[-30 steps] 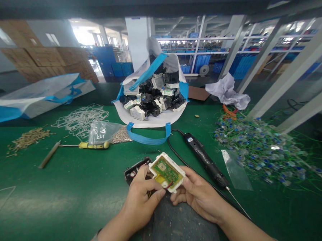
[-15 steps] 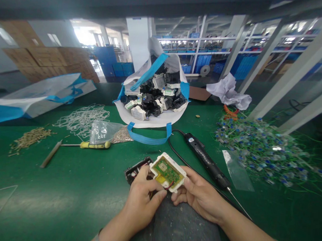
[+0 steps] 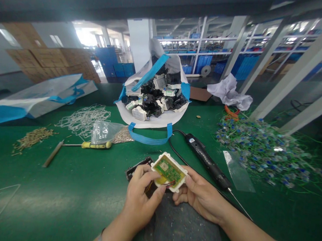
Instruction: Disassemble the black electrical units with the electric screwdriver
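Note:
My right hand (image 3: 196, 189) grips the right edge of a white plastic housing (image 3: 172, 157), thumb on top and fingers underneath. Inside the tilted housing a green circuit board (image 3: 169, 170) faces up, with thin red and black wires (image 3: 170, 184) near its lower edge. At the lower left, my left hand (image 3: 143, 191) has its index finger over a yellow patch and its thumb by the wires, closed on the housing's edge. Behind the left fingers lies a black casing (image 3: 131, 172), partly hidden; more wires run between the two parts.
A white bag (image 3: 158, 123) full of black and white units stands ahead. An electric screwdriver (image 3: 207, 160) lies right, beside a tangled pile of green-wired parts (image 3: 270, 151). Leftward are a yellow-handled screwdriver (image 3: 96, 145), a plastic bag (image 3: 103, 132), white wire loops (image 3: 82, 118) and small tan pieces (image 3: 34, 138).
My left index finger has moved onto the yellow patch, and the wires now lie flatter across the board's lower edge. My right hand keeps its hold on the housing.

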`<move>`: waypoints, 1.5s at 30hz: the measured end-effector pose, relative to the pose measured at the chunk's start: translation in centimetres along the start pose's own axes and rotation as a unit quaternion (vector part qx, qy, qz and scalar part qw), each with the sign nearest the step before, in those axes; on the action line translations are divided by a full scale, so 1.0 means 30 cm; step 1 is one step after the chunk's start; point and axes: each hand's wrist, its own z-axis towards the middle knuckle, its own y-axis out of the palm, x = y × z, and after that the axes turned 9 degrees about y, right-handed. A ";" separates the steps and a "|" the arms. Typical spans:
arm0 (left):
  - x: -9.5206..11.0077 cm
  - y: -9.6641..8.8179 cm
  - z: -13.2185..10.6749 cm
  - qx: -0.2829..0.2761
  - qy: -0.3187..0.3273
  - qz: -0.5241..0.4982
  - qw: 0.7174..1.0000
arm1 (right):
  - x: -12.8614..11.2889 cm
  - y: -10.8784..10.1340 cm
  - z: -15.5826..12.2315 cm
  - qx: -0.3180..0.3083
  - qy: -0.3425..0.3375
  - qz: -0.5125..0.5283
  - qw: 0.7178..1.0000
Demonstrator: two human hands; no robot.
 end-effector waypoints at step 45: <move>-0.028 -0.007 -0.001 -0.030 -0.091 0.021 0.995 | 0.010 -0.007 -0.006 -0.018 0.039 -0.029 0.999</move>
